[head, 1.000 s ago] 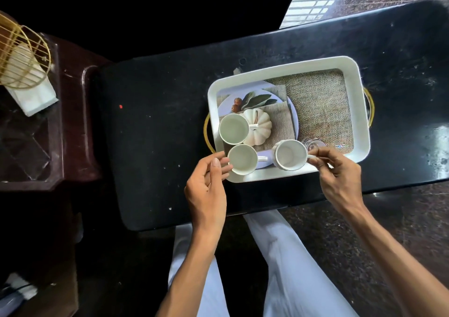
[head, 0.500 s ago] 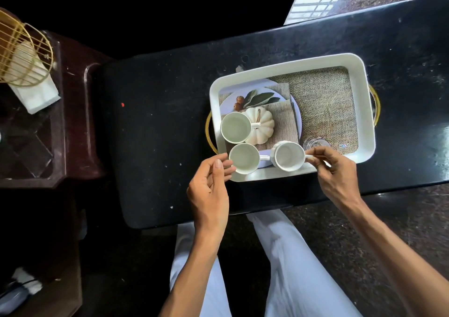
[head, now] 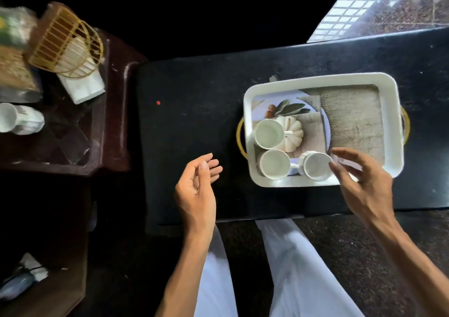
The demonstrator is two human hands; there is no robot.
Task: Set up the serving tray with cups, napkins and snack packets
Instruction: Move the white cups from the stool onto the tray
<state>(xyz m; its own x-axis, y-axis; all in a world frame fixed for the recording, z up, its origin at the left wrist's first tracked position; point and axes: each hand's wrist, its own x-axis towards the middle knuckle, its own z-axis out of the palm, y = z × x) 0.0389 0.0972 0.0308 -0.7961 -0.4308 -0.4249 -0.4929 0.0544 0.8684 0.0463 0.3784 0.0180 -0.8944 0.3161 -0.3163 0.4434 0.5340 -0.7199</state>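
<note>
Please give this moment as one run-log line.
tray: three cups inside | left hand: open, empty, beside tray | right hand: open, over tray edge | napkins: on side table

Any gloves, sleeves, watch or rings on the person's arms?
None visible. The left hand and right hand are bare, both forearms uncovered to the frame edge, wrists without watch or band. The right fingers are blurred, so rings there are uncertain.

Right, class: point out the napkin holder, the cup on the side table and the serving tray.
napkin holder (head: pixel 63 42), head view, its gold wire ribs.
cup on the side table (head: pixel 26 120), head view, its outer wall.
serving tray (head: pixel 315 82), head view, its far rim.
</note>
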